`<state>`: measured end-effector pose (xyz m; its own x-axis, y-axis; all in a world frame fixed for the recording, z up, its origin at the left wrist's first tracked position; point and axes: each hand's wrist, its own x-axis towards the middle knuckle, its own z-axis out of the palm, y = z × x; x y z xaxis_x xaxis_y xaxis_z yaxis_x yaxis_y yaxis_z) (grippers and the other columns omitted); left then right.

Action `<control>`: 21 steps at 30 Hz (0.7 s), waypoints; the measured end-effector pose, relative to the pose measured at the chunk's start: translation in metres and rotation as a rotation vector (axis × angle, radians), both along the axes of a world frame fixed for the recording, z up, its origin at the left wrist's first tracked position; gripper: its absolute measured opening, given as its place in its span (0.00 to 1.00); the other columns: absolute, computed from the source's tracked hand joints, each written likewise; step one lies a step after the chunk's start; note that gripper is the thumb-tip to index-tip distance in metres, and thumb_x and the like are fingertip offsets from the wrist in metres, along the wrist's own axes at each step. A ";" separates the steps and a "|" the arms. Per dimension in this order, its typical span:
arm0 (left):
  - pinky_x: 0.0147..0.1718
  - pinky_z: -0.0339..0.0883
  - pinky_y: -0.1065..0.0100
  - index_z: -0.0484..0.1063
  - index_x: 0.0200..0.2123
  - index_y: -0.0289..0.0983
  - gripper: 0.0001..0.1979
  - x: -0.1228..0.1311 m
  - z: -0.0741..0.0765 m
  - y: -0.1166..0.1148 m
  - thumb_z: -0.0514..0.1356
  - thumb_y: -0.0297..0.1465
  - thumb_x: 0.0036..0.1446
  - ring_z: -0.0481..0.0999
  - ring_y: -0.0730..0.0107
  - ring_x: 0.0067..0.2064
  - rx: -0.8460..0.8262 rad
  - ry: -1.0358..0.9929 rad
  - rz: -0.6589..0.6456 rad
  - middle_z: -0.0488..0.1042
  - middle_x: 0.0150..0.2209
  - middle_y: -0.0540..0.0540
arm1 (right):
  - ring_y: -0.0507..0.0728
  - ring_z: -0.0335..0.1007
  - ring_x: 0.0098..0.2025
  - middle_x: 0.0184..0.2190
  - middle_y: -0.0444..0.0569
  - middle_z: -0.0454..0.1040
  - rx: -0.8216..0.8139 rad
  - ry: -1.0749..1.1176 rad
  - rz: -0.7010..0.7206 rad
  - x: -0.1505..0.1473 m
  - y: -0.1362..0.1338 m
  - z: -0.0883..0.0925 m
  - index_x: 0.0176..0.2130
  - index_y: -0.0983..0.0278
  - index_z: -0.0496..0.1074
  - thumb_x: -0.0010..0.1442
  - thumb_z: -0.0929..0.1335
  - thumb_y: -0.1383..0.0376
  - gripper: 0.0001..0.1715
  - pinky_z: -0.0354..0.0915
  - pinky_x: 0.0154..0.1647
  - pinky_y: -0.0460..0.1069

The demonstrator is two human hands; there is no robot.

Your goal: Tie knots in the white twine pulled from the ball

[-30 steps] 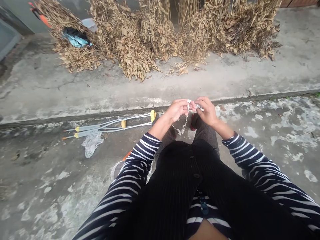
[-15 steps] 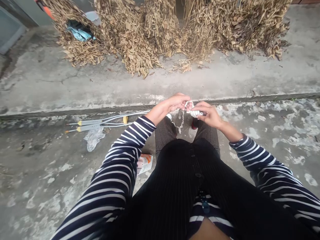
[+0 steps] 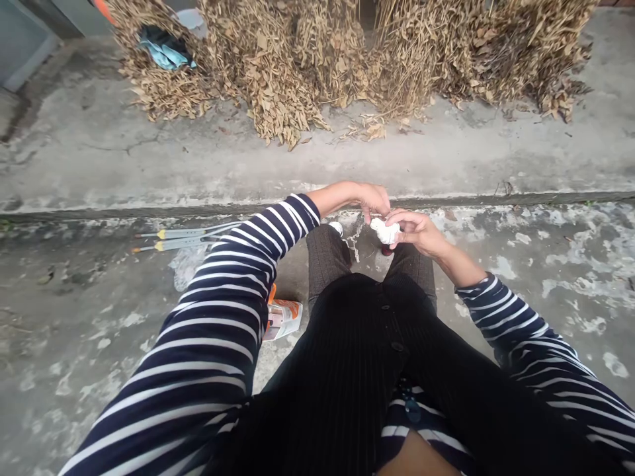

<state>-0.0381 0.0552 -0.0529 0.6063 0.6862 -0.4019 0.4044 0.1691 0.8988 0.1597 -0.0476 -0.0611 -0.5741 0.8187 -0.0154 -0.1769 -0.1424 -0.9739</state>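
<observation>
My right hand (image 3: 415, 233) grips a thick white bundle of wound cord (image 3: 385, 231), thumb below and fingers above. At the bundle's far left side, my left hand (image 3: 374, 199) is bent downward with its fingers closed; the strand it pinches is mostly hidden behind them. A loose crinkled length of white cord (image 3: 356, 248) hangs below, between my knees. Both hands are close together, the fingertips almost touching, out in front of my dark trousers (image 3: 327, 261).
Dry leafy stalks (image 3: 282, 73) lean along the raised concrete ledge (image 3: 223, 168). A blue and black cloth (image 3: 166, 53) lies on them. Left of me are crutches (image 3: 183, 239), a clear plastic bag (image 3: 186, 264) and an orange and white package (image 3: 285, 317) on the ground.
My left hand has moved right and over the bundle, its wrist bending down. The bundle has turned in my right hand. The view has shifted slightly, and my left sleeve covers more of the crutches.
</observation>
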 end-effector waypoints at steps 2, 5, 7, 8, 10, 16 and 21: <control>0.27 0.74 0.68 0.85 0.28 0.33 0.07 -0.001 0.002 -0.006 0.71 0.18 0.44 0.77 0.68 0.25 -0.067 -0.062 -0.018 0.77 0.25 0.44 | 0.55 0.78 0.38 0.40 0.48 0.79 -0.100 0.047 -0.077 0.001 -0.002 0.003 0.39 0.60 0.84 0.44 0.85 0.63 0.20 0.81 0.31 0.49; 0.35 0.77 0.67 0.84 0.41 0.33 0.09 -0.007 0.000 -0.024 0.70 0.25 0.54 0.81 0.68 0.33 -0.147 -0.286 0.109 0.82 0.37 0.41 | 0.54 0.79 0.36 0.39 0.47 0.81 -0.209 0.078 -0.163 0.007 0.001 0.005 0.40 0.60 0.84 0.43 0.85 0.65 0.22 0.80 0.31 0.46; 0.39 0.79 0.65 0.82 0.45 0.33 0.13 -0.011 -0.006 -0.041 0.70 0.27 0.56 0.82 0.68 0.38 -0.190 -0.435 0.192 0.82 0.42 0.40 | 0.52 0.79 0.35 0.41 0.45 0.81 -0.253 0.097 -0.197 0.012 0.006 0.005 0.41 0.60 0.83 0.43 0.84 0.66 0.24 0.80 0.31 0.45; 0.41 0.79 0.64 0.81 0.47 0.33 0.15 -0.012 -0.010 -0.049 0.71 0.28 0.56 0.83 0.67 0.40 -0.199 -0.494 0.223 0.82 0.43 0.39 | 0.51 0.78 0.34 0.41 0.45 0.81 -0.273 0.101 -0.206 0.015 0.009 0.004 0.42 0.60 0.83 0.43 0.84 0.67 0.24 0.80 0.32 0.44; 0.45 0.79 0.63 0.80 0.48 0.32 0.18 -0.011 -0.018 -0.064 0.73 0.29 0.54 0.83 0.66 0.42 -0.183 -0.569 0.273 0.83 0.45 0.39 | 0.50 0.78 0.34 0.42 0.44 0.82 -0.321 0.095 -0.216 0.018 0.016 0.004 0.43 0.60 0.82 0.44 0.83 0.69 0.25 0.80 0.34 0.44; 0.35 0.73 0.69 0.81 0.42 0.30 0.13 0.004 -0.022 -0.076 0.73 0.26 0.53 0.79 0.73 0.30 -0.014 -0.435 0.369 0.82 0.33 0.44 | 0.51 0.78 0.34 0.38 0.45 0.82 -0.423 0.071 -0.244 0.021 0.022 0.010 0.41 0.62 0.82 0.44 0.80 0.73 0.22 0.79 0.34 0.44; 0.28 0.67 0.72 0.80 0.34 0.30 0.05 0.011 -0.011 -0.072 0.70 0.27 0.57 0.76 0.75 0.26 0.032 -0.392 0.415 0.79 0.27 0.47 | 0.52 0.77 0.34 0.37 0.45 0.81 -0.367 0.094 -0.252 0.028 0.024 0.017 0.41 0.61 0.80 0.45 0.78 0.72 0.21 0.75 0.30 0.44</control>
<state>-0.0271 -0.0165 -0.0643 0.3827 0.9068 -0.1766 -0.0551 0.2132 0.9755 0.1880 -0.0236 -0.0443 -0.3703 0.8831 -0.2880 -0.3359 -0.4164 -0.8449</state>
